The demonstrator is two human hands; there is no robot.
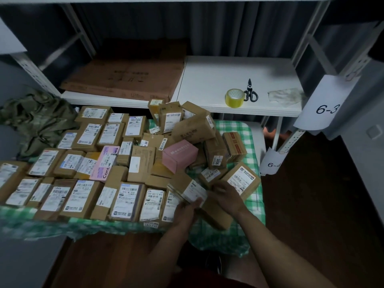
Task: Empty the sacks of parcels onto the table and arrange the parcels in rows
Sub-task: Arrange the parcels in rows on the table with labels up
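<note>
While loose parcels [193, 129] lie heaped toward the table's [252, 199] far right corner, both hands, left hand [188, 206] and right hand [225, 196], grip one box [187, 189] at the near edge, seemingly to extend the front row [83, 198].

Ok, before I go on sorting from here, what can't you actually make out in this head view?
- Parcel in both hands: blurred by motion, label unreadable.
- Left hand and right hand: smeared, exact grip unclear.
- Shipping labels on the rowed parcels: print too small.
- Heap of unsorted parcels: lower boxes hidden by upper ones.
- Parcel at the left edge: cut off by the frame.
- Green checked tablecloth: mostly covered.
</note>
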